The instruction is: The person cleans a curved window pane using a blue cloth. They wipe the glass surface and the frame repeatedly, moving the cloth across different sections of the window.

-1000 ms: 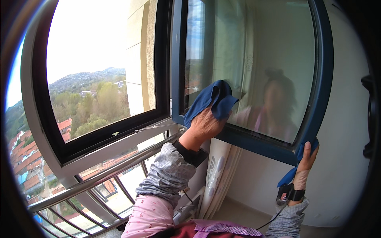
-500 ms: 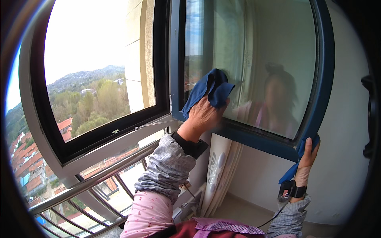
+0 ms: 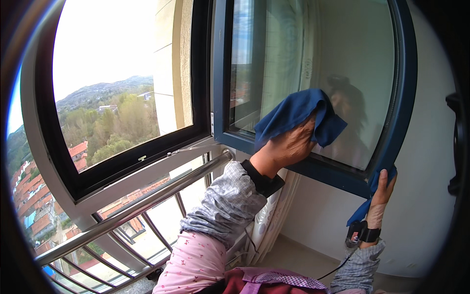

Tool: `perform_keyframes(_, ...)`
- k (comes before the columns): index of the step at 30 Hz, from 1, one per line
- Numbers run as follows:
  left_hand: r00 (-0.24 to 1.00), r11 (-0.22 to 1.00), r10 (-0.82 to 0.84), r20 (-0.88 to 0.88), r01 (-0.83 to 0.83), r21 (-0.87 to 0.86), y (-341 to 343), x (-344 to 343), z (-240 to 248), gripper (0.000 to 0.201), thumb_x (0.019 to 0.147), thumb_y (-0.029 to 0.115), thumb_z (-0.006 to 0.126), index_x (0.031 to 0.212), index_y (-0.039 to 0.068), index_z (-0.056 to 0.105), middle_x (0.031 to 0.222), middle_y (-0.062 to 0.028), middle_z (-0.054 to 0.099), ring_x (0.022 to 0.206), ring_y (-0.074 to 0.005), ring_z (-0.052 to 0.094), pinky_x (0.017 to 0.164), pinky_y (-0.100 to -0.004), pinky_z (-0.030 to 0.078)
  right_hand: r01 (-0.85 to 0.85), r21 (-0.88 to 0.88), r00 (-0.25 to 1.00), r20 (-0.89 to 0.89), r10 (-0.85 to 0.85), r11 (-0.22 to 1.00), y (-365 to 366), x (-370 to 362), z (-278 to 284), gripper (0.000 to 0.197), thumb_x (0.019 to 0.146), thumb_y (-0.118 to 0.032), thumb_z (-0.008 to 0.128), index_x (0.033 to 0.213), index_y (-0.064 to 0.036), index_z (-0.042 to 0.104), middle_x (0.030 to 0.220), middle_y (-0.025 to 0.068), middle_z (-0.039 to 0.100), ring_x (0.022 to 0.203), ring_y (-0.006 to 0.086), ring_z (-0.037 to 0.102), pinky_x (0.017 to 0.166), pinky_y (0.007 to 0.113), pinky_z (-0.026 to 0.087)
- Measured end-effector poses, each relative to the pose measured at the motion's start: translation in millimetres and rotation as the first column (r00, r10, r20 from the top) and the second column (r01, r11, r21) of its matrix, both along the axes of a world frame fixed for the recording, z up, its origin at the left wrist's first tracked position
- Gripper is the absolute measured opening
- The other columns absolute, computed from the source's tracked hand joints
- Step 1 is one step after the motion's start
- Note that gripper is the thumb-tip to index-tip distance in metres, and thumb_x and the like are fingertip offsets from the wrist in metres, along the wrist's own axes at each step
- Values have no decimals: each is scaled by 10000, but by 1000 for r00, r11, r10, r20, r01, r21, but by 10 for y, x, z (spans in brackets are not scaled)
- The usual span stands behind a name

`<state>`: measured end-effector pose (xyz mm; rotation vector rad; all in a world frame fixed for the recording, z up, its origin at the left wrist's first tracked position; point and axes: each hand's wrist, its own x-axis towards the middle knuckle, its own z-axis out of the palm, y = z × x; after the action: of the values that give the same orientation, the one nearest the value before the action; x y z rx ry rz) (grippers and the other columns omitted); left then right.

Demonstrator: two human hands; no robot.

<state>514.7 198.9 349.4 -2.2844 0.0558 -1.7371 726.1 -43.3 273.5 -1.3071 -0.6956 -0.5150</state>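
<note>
My left hand (image 3: 289, 144) presses a dark blue cloth (image 3: 293, 115) against the lower part of the window pane (image 3: 279, 59). The cloth drapes over its fingers, and one fold hangs to the right. At the lower right corner of the open sash (image 3: 338, 179), my right hand (image 3: 383, 188) grips the blue frame. A second blue cloth (image 3: 360, 213) is caught under that hand and hangs down beside the wrist. Part of the right hand's fingers is hidden behind the frame.
To the left is the open window frame (image 3: 83, 188), with hills and red roofs outside. A metal railing (image 3: 137, 203) runs below it. A pale curtain (image 3: 286, 210) hangs under the sash, beside a white wall (image 3: 431, 147). A cable (image 3: 338, 267) trails from my right wrist.
My left hand has slid the cloth rightward across the lower pane, and the left forearm has followed. My right hand keeps its hold on the sash corner, nearly unmoved.
</note>
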Motion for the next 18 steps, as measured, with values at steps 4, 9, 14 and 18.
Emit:
perform_keyframes(4, 991, 947, 84, 108, -45, -318, 574, -304, 290, 571, 1000, 327, 529, 1457, -3, 436, 1484, -275, 434, 1392, -460, 380, 1161, -494, 304, -62, 24, 997, -41, 62, 998, 0, 14, 14, 903, 871, -711, 593, 1505, -99, 393, 1414, 170, 516, 1266, 331, 533, 1057, 439, 460)
perform_keyframes(9, 985, 916, 173, 27, -151, -372, 464, -261, -88, 504, 980, 359, 571, 1287, -40, 559, 1251, -260, 596, 1202, -453, 529, 1092, -500, 379, -59, 15, 998, -33, 60, 998, -7, -33, 30, 913, 868, -713, 597, 1512, -102, 383, 1421, 176, 508, 1273, 333, 527, 1051, 436, 461)
perform_keyframes(14, 997, 987, 60, 45, -53, -149, 10, -317, -588, 425, 885, 232, 647, 1302, 169, 604, 1367, -249, 537, 1309, -465, 463, 1093, -565, 369, -60, 37, 997, -44, 62, 997, -7, -40, 19, 906, 875, -701, 601, 1508, -90, 385, 1419, 173, 508, 1278, 323, 521, 1053, 419, 457)
perform_keyframes(18, 983, 982, 79, 163, -48, -185, 210, -290, -138, 375, 920, 237, 628, 1280, 131, 614, 1398, -294, 504, 1242, -459, 528, 1045, -508, 441, -58, 38, 997, -42, 59, 998, 2, 45, 3, 896, 879, -686, 609, 1504, -83, 389, 1414, 171, 510, 1273, 316, 523, 1064, 414, 449)
